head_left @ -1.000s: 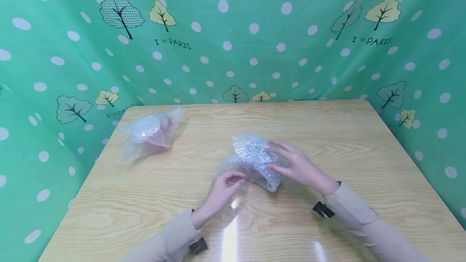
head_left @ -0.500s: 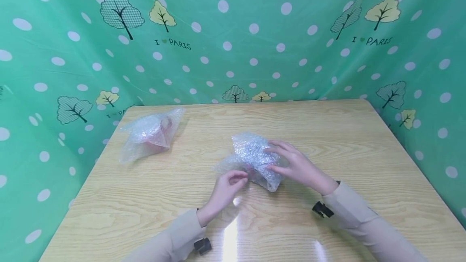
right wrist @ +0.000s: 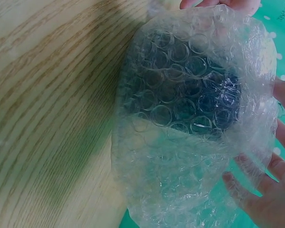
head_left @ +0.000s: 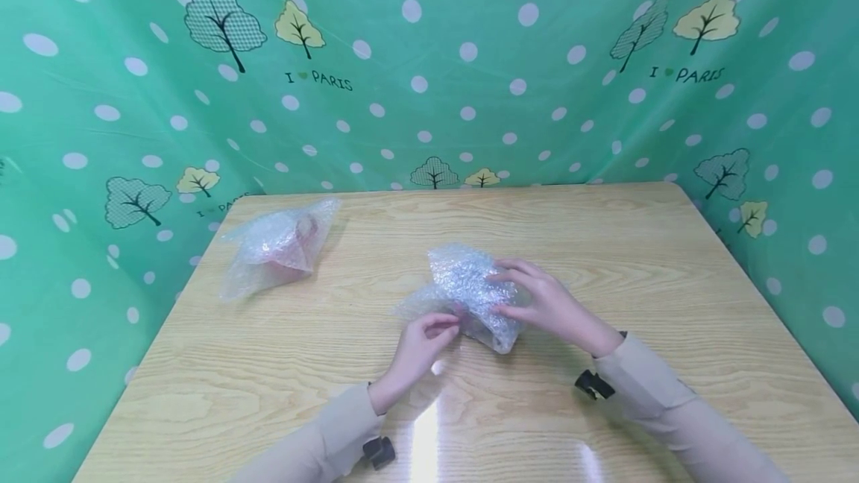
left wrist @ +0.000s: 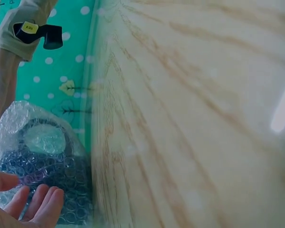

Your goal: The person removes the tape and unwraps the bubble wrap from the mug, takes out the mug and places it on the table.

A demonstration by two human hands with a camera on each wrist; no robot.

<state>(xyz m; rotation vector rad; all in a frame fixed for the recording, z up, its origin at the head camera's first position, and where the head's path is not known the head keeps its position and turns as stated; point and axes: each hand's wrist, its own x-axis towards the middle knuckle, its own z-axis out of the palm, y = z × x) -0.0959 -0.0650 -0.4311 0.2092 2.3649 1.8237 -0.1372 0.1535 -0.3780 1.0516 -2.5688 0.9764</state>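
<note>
A dark object with a looped upper part shows through a bubble-wrap bundle (head_left: 463, 282) in the middle of the table. A small pinkish patch (left wrist: 34, 178) lies on the bundle's side facing my left hand (head_left: 419, 345). That hand's thumb and fingertips come close together right at this patch, with a small gap between them in the left wrist view. From the other side, my right hand (head_left: 546, 304) holds the bundle, fingers and thumb spread around its upper right part. In the right wrist view one finger shows through the loose clear wrap.
A second bubble-wrap bundle (head_left: 278, 248) with something pink inside lies at the table's far left. The wood-grain table (head_left: 637, 244) runs back to a green dotted curtain (head_left: 429, 43). Black wrist mounts (head_left: 595, 384) hang under both sleeves.
My left hand has shifted slightly right, its fingertips coming in against the bundle's left front side. The right hand and both bundles stay almost where they were.
</note>
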